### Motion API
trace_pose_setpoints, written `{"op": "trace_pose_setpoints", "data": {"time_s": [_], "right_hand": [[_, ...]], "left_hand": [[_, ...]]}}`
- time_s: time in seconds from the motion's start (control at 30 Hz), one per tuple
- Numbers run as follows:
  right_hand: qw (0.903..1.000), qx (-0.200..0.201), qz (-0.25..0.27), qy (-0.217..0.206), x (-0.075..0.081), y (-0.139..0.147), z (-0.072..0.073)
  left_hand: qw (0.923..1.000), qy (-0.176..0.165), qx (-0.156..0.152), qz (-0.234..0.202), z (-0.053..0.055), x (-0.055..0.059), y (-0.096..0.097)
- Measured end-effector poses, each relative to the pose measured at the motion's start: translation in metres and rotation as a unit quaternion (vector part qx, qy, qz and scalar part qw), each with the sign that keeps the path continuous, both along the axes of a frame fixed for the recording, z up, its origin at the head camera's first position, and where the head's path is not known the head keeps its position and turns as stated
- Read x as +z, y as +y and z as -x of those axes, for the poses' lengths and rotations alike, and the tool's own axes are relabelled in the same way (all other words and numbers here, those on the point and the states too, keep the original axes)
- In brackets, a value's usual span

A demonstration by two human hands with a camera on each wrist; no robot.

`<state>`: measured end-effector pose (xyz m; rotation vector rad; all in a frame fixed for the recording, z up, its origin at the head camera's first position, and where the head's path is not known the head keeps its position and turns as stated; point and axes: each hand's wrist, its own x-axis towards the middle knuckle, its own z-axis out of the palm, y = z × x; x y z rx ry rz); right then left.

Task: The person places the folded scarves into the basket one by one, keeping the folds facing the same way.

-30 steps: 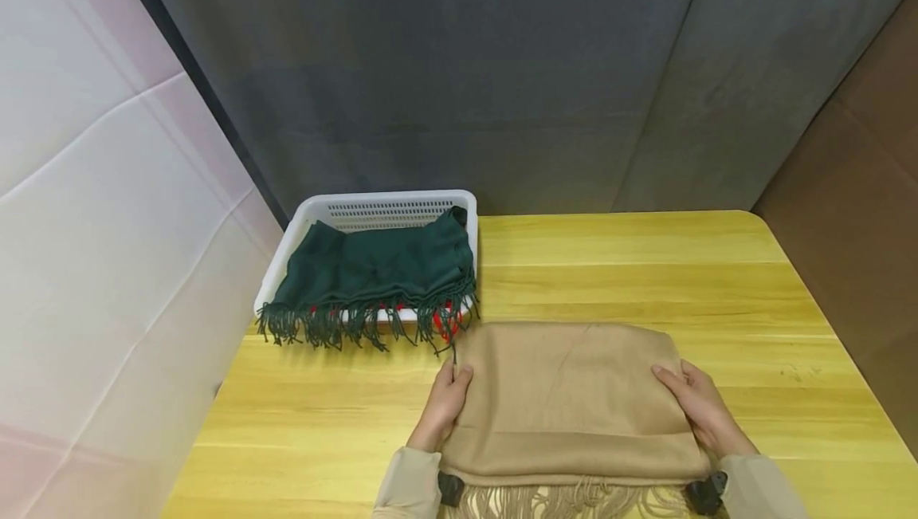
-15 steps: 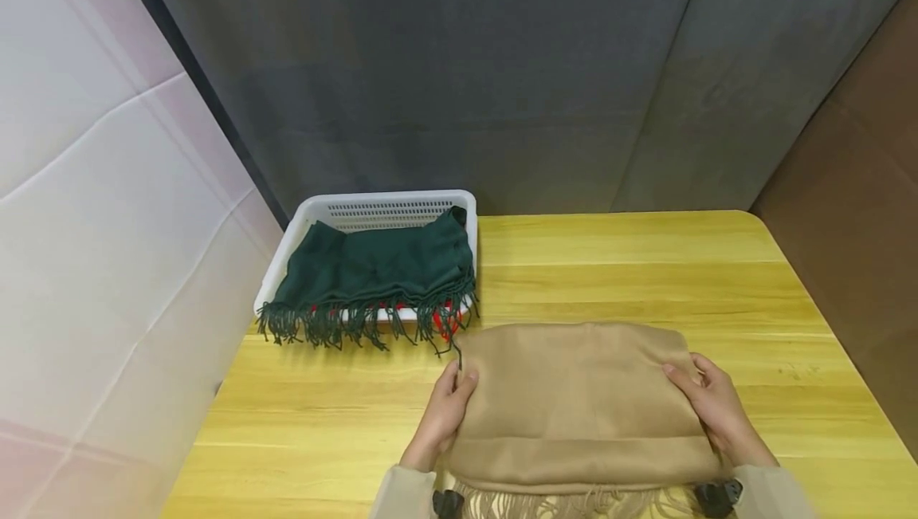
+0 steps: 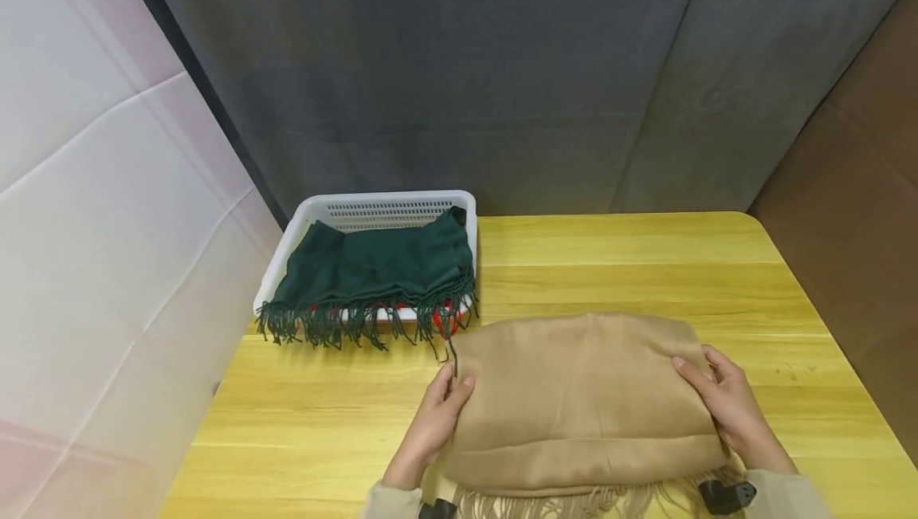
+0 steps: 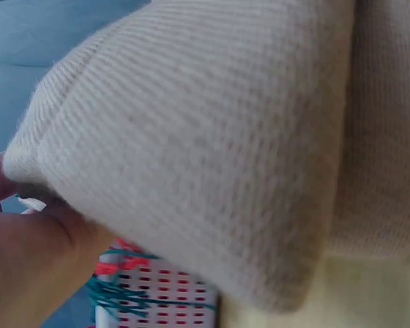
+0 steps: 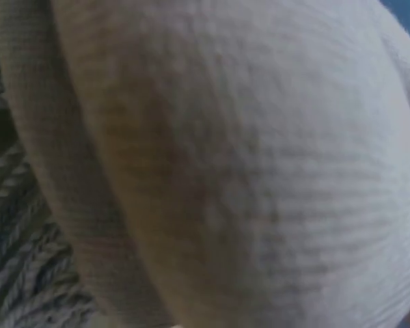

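A folded tan scarf [image 3: 581, 391] with a fringe along its near edge is held between both hands above the table. On its left side my left hand [image 3: 436, 417] grips the edge, thumb on top and fingers underneath. At the right edge my right hand [image 3: 731, 403] pinches it the same way. Close up, the knit of the scarf [image 4: 191, 150] fills most of the left wrist view, with part of the left hand [image 4: 34, 253] at the lower left. The scarf [image 5: 260, 171] covers nearly all of the right wrist view, hiding the right hand there.
A white plastic basket [image 3: 304, 212] stands at the back left of the wooden table [image 3: 617, 264]. Inside lies a folded dark green scarf [image 3: 380, 260], its fringe hanging over the front rim. Red strands [image 3: 446, 321] show below it. A grey panel [image 3: 445, 80] rises behind the table.
Both hands have spread slightly apart, the right hand moving further right. The tan scarf is pulled wider and its far edge sits a little higher in view. The basket has not moved.
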<state>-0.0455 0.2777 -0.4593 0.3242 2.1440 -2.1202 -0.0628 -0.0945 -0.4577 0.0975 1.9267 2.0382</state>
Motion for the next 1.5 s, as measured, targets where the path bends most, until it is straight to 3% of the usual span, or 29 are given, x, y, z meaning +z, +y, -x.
{"op": "trace_pose_setpoints", "data": {"time_s": [0.33,0.43,0.63,0.97,1.2,1.5], "right_hand": [[0.9962,-0.041,0.05,0.058,0.019,-0.004,0.0],[0.9956,-0.037,0.048,0.071,0.025,-0.005,0.001],[0.9934,-0.034,0.06,0.092,0.034,-0.009,0.006],[0.991,-0.016,0.071,0.112,0.044,-0.02,0.02],[0.9895,-0.007,0.062,0.13,0.05,-0.03,0.031],[0.9799,0.035,0.093,0.173,0.059,-0.048,0.043]], "left_hand": [[0.9994,0.032,0.013,-0.006,-0.012,0.028,-0.014],[0.9992,0.017,0.01,-0.034,-0.012,0.031,-0.019],[0.9957,-0.014,-0.026,-0.088,-0.012,0.035,-0.032],[0.9973,0.019,-0.031,-0.063,-0.005,0.046,-0.05],[0.9965,0.065,-0.03,-0.042,0.004,0.057,-0.066],[0.9934,0.105,-0.005,-0.046,0.01,0.072,-0.086]]}}
